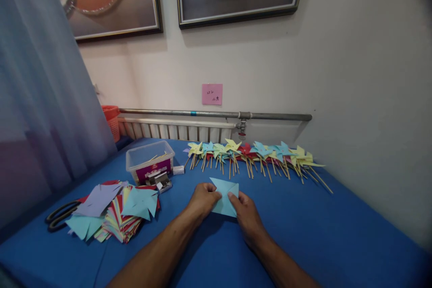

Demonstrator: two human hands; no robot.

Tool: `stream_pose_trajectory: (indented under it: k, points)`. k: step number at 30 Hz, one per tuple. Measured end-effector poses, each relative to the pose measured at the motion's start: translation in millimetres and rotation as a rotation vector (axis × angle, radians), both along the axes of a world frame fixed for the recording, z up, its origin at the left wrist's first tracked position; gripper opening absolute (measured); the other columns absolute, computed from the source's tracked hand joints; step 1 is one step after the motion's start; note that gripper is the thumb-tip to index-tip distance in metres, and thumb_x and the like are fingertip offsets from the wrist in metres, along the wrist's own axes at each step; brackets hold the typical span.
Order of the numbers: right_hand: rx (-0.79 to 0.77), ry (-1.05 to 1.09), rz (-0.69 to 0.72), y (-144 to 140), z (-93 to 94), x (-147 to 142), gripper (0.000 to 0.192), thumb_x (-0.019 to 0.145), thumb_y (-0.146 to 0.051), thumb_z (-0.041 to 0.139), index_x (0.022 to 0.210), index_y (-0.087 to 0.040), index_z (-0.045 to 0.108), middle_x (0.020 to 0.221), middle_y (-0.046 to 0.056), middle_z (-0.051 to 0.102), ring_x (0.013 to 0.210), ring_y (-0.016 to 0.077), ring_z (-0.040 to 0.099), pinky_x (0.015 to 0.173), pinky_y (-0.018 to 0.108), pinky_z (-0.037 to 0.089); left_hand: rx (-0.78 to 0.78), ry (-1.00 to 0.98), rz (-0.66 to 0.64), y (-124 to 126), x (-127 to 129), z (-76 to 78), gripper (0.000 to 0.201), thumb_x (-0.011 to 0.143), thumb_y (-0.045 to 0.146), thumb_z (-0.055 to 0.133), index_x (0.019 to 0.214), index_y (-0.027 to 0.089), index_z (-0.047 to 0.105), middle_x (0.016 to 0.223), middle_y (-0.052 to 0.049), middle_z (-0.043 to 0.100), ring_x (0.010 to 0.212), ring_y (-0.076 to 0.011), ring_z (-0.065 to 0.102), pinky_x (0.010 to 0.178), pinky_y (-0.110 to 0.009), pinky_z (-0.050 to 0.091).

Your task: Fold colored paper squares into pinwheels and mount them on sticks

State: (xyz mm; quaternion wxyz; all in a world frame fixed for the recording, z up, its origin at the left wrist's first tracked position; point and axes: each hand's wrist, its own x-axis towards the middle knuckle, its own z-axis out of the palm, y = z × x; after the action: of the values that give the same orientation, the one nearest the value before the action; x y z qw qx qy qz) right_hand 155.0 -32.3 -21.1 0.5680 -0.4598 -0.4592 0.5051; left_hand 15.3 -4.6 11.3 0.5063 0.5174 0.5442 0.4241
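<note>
A light blue paper square [225, 204] with slits cut in from its corners is held up over the blue cloth. My left hand [204, 199] pinches its left side, thumb on the front face. On the opposite side my right hand [248, 216] grips the sheet the same way, its thumb also pressing the front. The fingers behind the paper are mostly hidden. Beyond both hands lies a row of finished paper pinwheels [232, 145] on thin sticks, in yellow, blue and red.
On the left are stacked cut paper sheets [101, 199] and black-handled scissors [60, 215]. A clear plastic tub [150, 159] holds sticks, with a small open box [163, 182] and a small white box [178, 170] beside it. A radiator [175, 129] and pipe [216, 114] run along the wall.
</note>
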Motion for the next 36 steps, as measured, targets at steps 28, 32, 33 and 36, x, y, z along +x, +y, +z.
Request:
stream_pose_trajectory:
  k: [28,32,33,36]
  points:
    - [-0.052,0.172,-0.072,6,-0.7,-4,0.053,0.056,-0.054,0.088,0.09,-0.02,0.064,0.066,-0.003,0.067,0.056,0.0169,0.059,0.057,0.029,0.047,-0.026,0.045,0.014,-2,4,-1.3,0.021,0.065,0.009,0.064,0.054,0.019,0.049,0.045,0.007,0.045,0.042,-0.0077,0.037,0.044,-0.022,0.025]
    - [-0.033,0.119,-0.094,9,-2.8,-2,0.049,0.057,-0.053,0.087,0.086,-0.02,0.064,0.063,-0.004,0.063,0.054,0.0149,0.055,0.054,0.027,0.044,-0.05,0.006,0.006,-2,5,-1.4,0.023,0.066,0.007,0.063,0.054,0.019,0.048,0.044,0.007,0.045,0.041,-0.007,0.036,0.043,-0.021,0.025]
    - [-0.025,0.1,-0.102,10,-3.4,-2,0.048,0.057,-0.053,0.086,0.085,-0.02,0.065,0.062,-0.005,0.063,0.054,0.0148,0.054,0.053,0.027,0.043,-0.052,-0.005,0.002,-1,5,-2.1,0.024,0.066,0.007,0.064,0.053,0.019,0.048,0.044,0.007,0.044,0.041,-0.0067,0.036,0.043,-0.021,0.025]
    - [0.003,0.051,-0.118,10,-4.1,-1,0.044,0.06,-0.053,0.083,0.084,-0.021,0.065,0.06,-0.005,0.061,0.053,0.0151,0.053,0.053,0.027,0.043,-0.056,-0.038,-0.007,-1,5,-5.5,0.026,0.066,0.009,0.068,0.054,0.019,0.047,0.044,0.007,0.045,0.041,-0.0065,0.036,0.043,-0.021,0.024]
